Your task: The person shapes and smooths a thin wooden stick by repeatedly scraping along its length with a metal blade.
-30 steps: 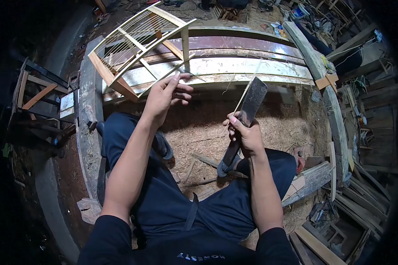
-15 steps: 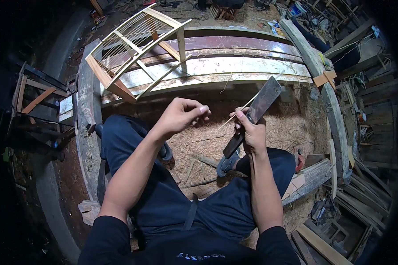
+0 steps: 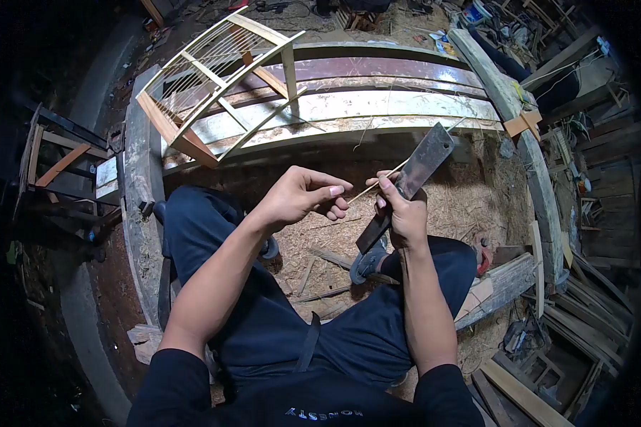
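My right hand [image 3: 404, 213] is closed around a dark, broad-bladed knife [image 3: 429, 160], its blade pointing up and to the right. The same hand's thumb and finger pinch a thin light stick [image 3: 365, 192] that slants across behind the blade. At the stick's lower left end is my left hand [image 3: 305, 199], thumb and forefinger pressed together at its tip. Beyond my left hand, a light wooden frame with thin parallel rods [image 3: 217, 78] rests tilted on the bench planks [image 3: 335, 107].
A worn beam [image 3: 142, 178] runs along the left and another [image 3: 498, 92] along the right. Wood shavings [image 3: 313, 249] cover the ground between my legs. Wood strips [image 3: 584, 334] lie at the lower right, and a small dark rack [image 3: 64, 160] stands at the far left.
My left hand has come down and right from near the frame to the stick's end. The knife and stick in my right hand have tilted further right.
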The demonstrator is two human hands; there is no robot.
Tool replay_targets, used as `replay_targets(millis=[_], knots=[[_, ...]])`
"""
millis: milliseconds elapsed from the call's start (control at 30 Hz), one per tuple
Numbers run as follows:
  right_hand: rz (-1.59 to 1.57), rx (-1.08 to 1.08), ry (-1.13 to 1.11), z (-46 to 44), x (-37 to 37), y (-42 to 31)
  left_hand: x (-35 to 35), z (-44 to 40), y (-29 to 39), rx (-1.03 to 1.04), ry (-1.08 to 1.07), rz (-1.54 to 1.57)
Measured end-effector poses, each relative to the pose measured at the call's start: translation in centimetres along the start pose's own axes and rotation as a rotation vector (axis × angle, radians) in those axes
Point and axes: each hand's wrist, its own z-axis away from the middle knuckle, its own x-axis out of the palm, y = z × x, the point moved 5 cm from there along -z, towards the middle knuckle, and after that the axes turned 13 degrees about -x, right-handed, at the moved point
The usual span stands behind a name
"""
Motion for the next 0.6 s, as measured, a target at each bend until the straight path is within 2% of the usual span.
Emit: replay_targets(millis=[400, 600], knots=[[-0.196, 0.061, 0.069, 0.3, 0.4, 0.1, 0.0, 0.0, -0.1, 0.012, 0.04, -0.015], [-0.19, 0.068, -0.007, 0.6, 1.3, 0.4, 0.2, -0.4, -0.5, 0.082, 0.082, -0.088]])
